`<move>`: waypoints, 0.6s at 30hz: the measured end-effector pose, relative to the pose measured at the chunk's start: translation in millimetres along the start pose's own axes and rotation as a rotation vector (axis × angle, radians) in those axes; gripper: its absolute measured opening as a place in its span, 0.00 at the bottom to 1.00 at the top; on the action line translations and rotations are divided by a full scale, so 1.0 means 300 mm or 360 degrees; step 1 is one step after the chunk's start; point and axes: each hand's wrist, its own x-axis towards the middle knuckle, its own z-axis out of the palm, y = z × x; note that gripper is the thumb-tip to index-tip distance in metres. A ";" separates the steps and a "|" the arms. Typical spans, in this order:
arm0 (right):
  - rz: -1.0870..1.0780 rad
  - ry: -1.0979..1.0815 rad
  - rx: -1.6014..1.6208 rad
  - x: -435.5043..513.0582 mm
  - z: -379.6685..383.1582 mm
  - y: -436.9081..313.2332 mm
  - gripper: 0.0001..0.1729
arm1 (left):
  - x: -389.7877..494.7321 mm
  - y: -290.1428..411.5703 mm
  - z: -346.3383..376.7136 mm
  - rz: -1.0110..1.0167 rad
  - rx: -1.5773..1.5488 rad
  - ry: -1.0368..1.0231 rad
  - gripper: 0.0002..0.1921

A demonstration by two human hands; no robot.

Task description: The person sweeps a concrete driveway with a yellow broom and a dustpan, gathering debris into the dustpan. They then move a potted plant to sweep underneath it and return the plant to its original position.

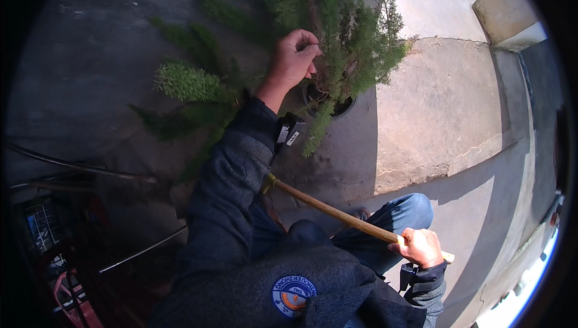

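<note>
My left hand (pixel 295 54) is raised beside the feathery green foliage of a potted plant (pixel 356 48), its thumb and fingers curled together near some dry brown stems. Whether anything is pinched between the fingertips is too small to tell. Below the foliage, the dark round pot (pixel 345 109) stands on the concrete, partly hidden by stems. Down at the right, my right hand (pixel 420 246) is closed around the end of a long wooden handle (pixel 338 215). That handle slants up to a yellowish head (pixel 268 183), which is partly hidden behind my left sleeve.
More green fronds (pixel 192 84) spread to the left of my left arm. A sunlit concrete slab (pixel 442 111) with a cracked edge lies at right, near a concrete block (pixel 510 11). At left are a dark curved rod (pixel 81 165), a thin metal rod (pixel 142 250) and a wire crate (pixel 43 226).
</note>
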 end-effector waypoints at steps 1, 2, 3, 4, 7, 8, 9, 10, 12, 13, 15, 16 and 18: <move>-0.0005 0.0007 0.0004 -0.002 -0.002 -0.003 0.24 | -0.003 0.010 -0.008 -0.0079 0.0034 -0.0012 0.04; -0.0012 0.0015 0.0009 -0.004 -0.003 -0.004 0.24 | -0.009 0.014 -0.015 -0.0115 0.0052 -0.0025 0.05; -0.0012 0.0028 0.0018 -0.007 -0.003 -0.007 0.24 | -0.015 0.015 -0.022 -0.0150 0.0070 -0.0038 0.06; -0.0012 0.0043 0.0025 -0.009 -0.003 -0.009 0.24 | -0.026 0.009 -0.027 -0.0319 0.0076 -0.0068 0.17; 0.0032 0.0022 0.0028 -0.012 -0.006 -0.014 0.24 | -0.067 -0.039 -0.045 -0.0342 -0.0046 -0.0269 0.33; 0.0058 -0.0002 0.0030 -0.013 -0.008 -0.017 0.23 | -0.078 -0.068 -0.034 -0.0334 -0.0019 -0.0139 0.29; 0.0061 -0.0005 0.0040 -0.015 -0.010 -0.019 0.24 | -0.077 -0.097 -0.027 -0.0412 -0.0005 -0.0185 0.34; 0.0058 -0.0005 0.0047 -0.014 -0.012 -0.021 0.24 | -0.075 -0.127 -0.024 -0.0487 0.0011 -0.0224 0.38; 0.0047 -0.0012 0.0051 -0.017 -0.017 -0.026 0.24 | -0.077 -0.191 0.001 -0.0523 0.0152 -0.0191 0.41; 0.0048 -0.0016 0.0050 -0.017 -0.019 -0.029 0.24 | -0.065 -0.218 0.014 -0.0600 0.0217 -0.0208 0.41; 0.0075 -0.0038 0.0045 -0.018 -0.024 -0.032 0.24 | -0.035 -0.263 0.042 -0.0800 0.0361 -0.0242 0.40; 0.0098 -0.0057 0.0040 -0.020 -0.025 -0.035 0.24 | -0.034 -0.284 0.060 -0.0704 0.0375 -0.0192 0.31; 0.0111 -0.0088 0.0041 -0.023 -0.027 -0.037 0.24 | -0.018 -0.306 0.075 -0.0694 0.0283 -0.0181 0.20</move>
